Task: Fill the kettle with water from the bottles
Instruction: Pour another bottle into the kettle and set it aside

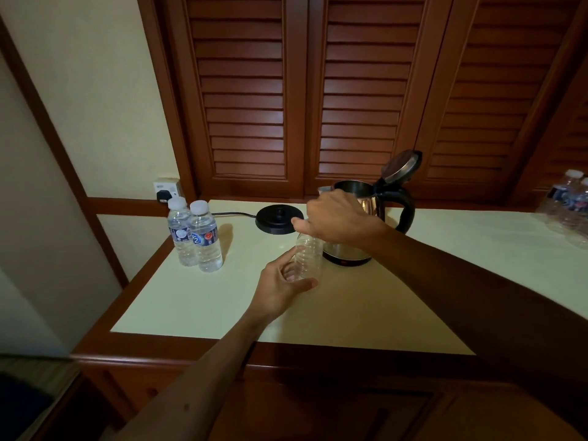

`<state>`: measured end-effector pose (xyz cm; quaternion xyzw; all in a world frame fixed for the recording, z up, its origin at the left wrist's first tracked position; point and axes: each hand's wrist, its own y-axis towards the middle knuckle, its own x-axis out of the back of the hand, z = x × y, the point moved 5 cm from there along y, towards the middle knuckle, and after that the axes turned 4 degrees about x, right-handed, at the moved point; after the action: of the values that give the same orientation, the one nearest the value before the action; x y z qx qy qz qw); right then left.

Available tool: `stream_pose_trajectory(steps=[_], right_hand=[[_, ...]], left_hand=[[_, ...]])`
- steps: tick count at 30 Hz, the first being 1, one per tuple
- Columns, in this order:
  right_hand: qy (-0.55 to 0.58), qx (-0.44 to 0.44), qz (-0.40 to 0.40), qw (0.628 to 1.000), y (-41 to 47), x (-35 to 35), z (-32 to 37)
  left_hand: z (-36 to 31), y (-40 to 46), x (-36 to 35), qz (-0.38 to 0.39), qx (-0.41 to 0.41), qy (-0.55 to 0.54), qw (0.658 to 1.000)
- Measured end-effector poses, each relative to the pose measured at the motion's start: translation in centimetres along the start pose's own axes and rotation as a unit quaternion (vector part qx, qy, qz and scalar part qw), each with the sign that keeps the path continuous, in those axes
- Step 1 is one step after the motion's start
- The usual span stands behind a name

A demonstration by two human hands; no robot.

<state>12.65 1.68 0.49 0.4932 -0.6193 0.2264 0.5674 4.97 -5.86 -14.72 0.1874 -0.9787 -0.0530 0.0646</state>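
Left hand (pixel 286 286) wraps round the base of a clear bottle (pixel 308 256), thumb in front, fingers curled behind it, the bottle standing on the table (pixel 197 300) just in front of the kettle (pixel 359 224). Right hand (pixel 337 218) sits over the bottle's top, fingers curled down around the neck; whether it is twisting a cap on or off, I cannot tell, because the hand hides the neck completely. The bottle looks empty (no water line shows through the plastic, though the light is dim), so my read is that this one has gone into the kettle and is being capped.

The kettle stands off its base (pixel 279 219), lid (pixel 401 165) tipped up and open, handle to the right. How much water is inside is hidden from this angle.

And there is plenty left! Two full bottles (pixel 195 237) stand side by side at the table's left, white caps on, touching or nearly so, well apart from the kettle. More bottles (pixel 569 198) sit at the far right edge, blurred; their fill cannot be judged.

So as a judgement: at least one bottle poured, the two on the left yet to be opened and emptied if the kettle has room. After that the lid wants shutting, and the kettle belongs back on the base, whose cord (pixel 234 214) runs left toward the wall socket (pixel 167 190).
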Motion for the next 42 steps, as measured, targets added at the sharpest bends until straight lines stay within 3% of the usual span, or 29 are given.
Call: stream_pose_trajectory(steps=[8, 13, 16, 20, 23, 25, 27, 36, 39, 42], right_hand=[[0.053, 0.061, 0.096, 0.992, -0.8, 0.1, -0.4], [0.302, -0.069, 0.072, 0.948, -3.6, -4.0, -0.8], [0.384, -0.085, 0.034, 0.919, -5.4, -6.2, 0.2], [0.454, -0.125, -0.014, 0.882, -6.7, -7.5, -0.6], [0.494, -0.162, -0.029, 0.854, -8.5, -8.1, -2.5], [0.502, -0.189, -0.044, 0.843, -10.3, -8.3, -4.5], [0.488, -0.226, -0.058, 0.841, -12.5, -8.6, -6.9], [0.412, -0.354, -0.124, 0.83, -22.4, -10.3, -20.0], [0.392, -0.39, -0.128, 0.823, -26.1, -11.5, -25.5], [0.388, -0.418, -0.123, 0.812, -30.2, -12.1, -31.2]], left_hand=[[0.0, 0.0, 0.2, -0.008, 0.001, 0.007, 1.0], [-0.5, -0.2, 0.2, -0.026, -0.011, 0.026, 0.999], [-0.6, -0.3, -0.2, -0.022, -0.023, 0.053, 0.998], [-0.4, -0.5, -1.1, 0.009, -0.033, 0.184, 0.982], [-0.2, 0.1, -2.0, 0.014, -0.064, 0.368, 0.927], [-0.5, 0.7, -3.1, 0.018, -0.073, 0.453, 0.888], [-0.9, 1.5, -4.8, 0.024, -0.089, 0.479, 0.873], [-2.2, 5.3, -19.3, 0.113, -0.161, 0.451, 0.87], [-2.5, 7.6, -25.4, 0.124, -0.164, 0.48, 0.853], [-2.7, 9.8, -31.5, 0.117, -0.15, 0.473, 0.86]])
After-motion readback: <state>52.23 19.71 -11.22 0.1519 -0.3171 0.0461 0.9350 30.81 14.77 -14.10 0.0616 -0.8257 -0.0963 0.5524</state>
